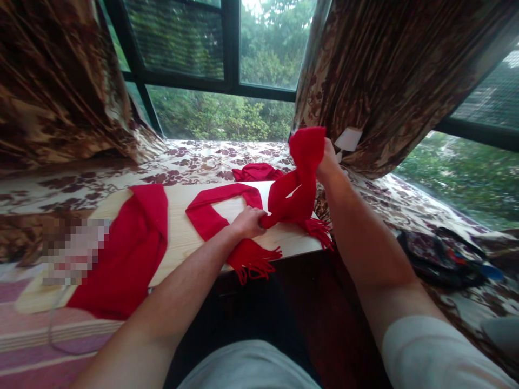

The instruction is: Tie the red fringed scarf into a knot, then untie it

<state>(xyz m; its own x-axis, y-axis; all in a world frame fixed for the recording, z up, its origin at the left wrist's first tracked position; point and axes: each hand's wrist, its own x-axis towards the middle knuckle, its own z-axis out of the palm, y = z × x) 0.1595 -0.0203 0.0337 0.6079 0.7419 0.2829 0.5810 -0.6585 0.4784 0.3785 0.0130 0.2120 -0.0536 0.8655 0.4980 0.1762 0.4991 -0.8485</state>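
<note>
A red scarf [298, 192] with fringed ends lies partly on a pale wooden board [180, 237] and partly in the air. My left hand [249, 221] is closed on a bunched part of it, low over the board. Raised higher on the right, my right hand [327, 158] grips a lifted fold, its fingers mostly hidden behind the cloth. One flat strip of red knit loops over the board to the left of my left hand. Fringe [255, 259] hangs over the near edge, and more fringe rests at the board's right end.
A larger red cloth [130, 254] drapes over the board's left part, beside a blurred-out object [75, 251] with a cable. More red fabric [257, 172] lies behind the board on the flowered cover. A small white lamp [348, 139] and a dark bag [441, 259] are at right.
</note>
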